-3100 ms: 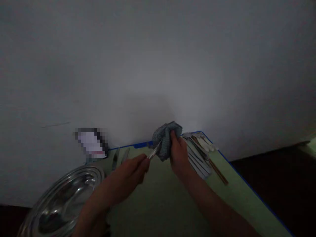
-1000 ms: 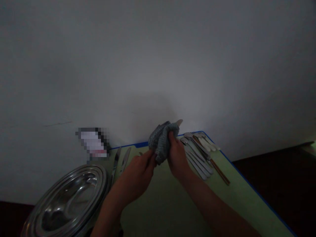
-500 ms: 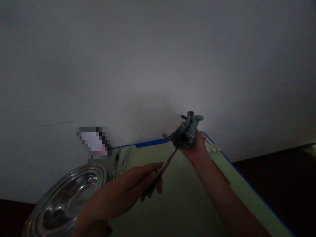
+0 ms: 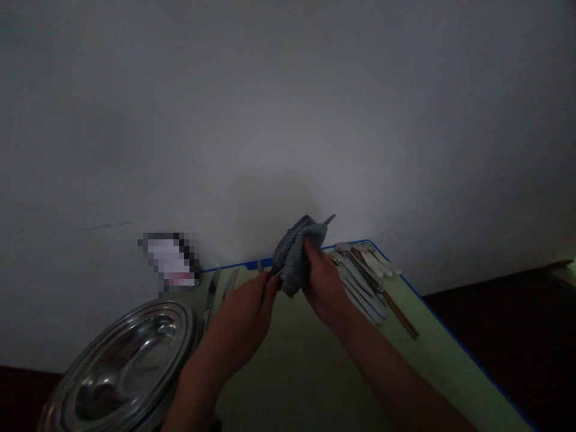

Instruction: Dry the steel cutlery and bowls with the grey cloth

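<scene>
Pinches a slim, silver-metal utensil (image 4: 331,219) with the left hand's (image 4: 249,303) fingers and clasps crumpled grey-blue woven cloth (image 4: 293,255) around it with the right hand (image 4: 326,287), apparently for snug contact.

The cloth (image 4: 293,258) looks matt (rough, woven) — the tray (image 4: 130,363), glossy metal.

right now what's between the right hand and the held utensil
A grey cloth, gripped around the utensil by the right hand, in the head view.
</scene>
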A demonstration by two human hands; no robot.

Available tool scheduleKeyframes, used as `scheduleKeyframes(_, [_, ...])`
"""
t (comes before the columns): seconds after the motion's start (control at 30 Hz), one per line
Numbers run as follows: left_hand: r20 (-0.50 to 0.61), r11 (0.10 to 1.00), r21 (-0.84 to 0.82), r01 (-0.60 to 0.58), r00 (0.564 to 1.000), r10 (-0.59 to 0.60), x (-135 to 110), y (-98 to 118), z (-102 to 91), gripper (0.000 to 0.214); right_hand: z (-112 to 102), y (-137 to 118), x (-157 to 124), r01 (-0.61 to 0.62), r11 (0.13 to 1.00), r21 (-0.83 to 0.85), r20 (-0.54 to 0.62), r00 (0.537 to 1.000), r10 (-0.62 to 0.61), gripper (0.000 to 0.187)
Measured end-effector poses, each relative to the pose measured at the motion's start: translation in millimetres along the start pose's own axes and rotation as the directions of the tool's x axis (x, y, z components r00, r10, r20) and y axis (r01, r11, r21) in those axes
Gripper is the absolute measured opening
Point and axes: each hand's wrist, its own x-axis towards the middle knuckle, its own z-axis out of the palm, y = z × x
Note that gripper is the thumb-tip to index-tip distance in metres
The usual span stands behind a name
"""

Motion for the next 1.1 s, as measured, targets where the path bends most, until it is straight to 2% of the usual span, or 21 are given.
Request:
scheduleKeyframes(0.07, [0.001,0.998,0.045,-0.041,0.999,0.041,-0.5,-0.3,4.3,0.032,2.7,6.2,-4.4,-0.043,0.996,-0.073,-0.003,0.999,0.043,0.027])
scheduleKeyframes(0.17, [0.036,0.993,0.080,-0.086,0.996,0.084,-3.5,-0.6,6.7,0.031,2.3,8.9,-4.4,-0.033,0.995,-0.091,-0.047,0.998,0.029,0.027])
scheduleKeyframes(0.33, [0.116,0.992,0.112,-0.057,0.992,0.044,-10.8,5.4,3.5,0.034,-7.2,-4.4,9.3,0.056,0.998,-0.039,-0.148,0.987,-0.061,0.025])
scheduleKeyframes(0.47, [0.112,0.977,0.202,-0.071,0.992,0.049,-16.7,8.0,0.7,0.032,-18.9,-25.4,23.7,0.101,0.994,0.032,-0.166,0.982,-0.095,0.024])
scheduleKeyframes(0.57, [0.112,0.980,0.170,-0.103,0.990,0.085,-19.6,4.6,-1.1,0.033,-25.5,-39.1,30.6,0.188,0.975,0.118,-0.198,0.967,-0.162,0.019])
scheduleKeyframes(0.7, [0.138,0.987,0.140,-0.082,0.988,0.063,-18.7,-0.3,0.6,0.031,-21.0,-35.3,25.4,0.253,0.955,0.152,-0.273,0.940,-0.206,0.022])
scheduleKeyframes(0.77, [0.157,0.986,0.150,-0.074,0.986,0.050,-16.1,-0.1,4.1,0.029,-12.9,-21.4,16.4,0.224,0.968,0.114,-0.253,0.949,-0.189,0.029])
scheduleKeyframes(0.87, [0.168,0.989,0.142,-0.048,0.985,0.024,-11.8,2.2,9.9,0.028,1.1,6.0,0.9,0.078,0.997,-0.030,-0.195,0.977,-0.082,0.037])
scheduleKeyframes(0.93, [0.157,0.988,0.151,-0.043,0.987,0.019,-10.1,3.1,12.0,0.032,8.1,20.5,-6.6,0.024,0.996,-0.081,-0.167,0.985,-0.037,0.037])
scheduleKeyframes(1.0, [0.146,0.984,0.168,-0.056,0.989,0.032,-10.2,3.2,11.7,0.035,11.1,26.4,-9.6,-0.006,0.996,-0.092,-0.136,0.991,-0.007,0.037])
scheduleKeyframes(1.1, [0.157,0.980,0.183,-0.084,0.986,0.055,-12.2,4.2,8.9,0.033,7.5,18.4,-5.8,-0.010,0.997,-0.075,-0.129,0.992,0.000,0.038])
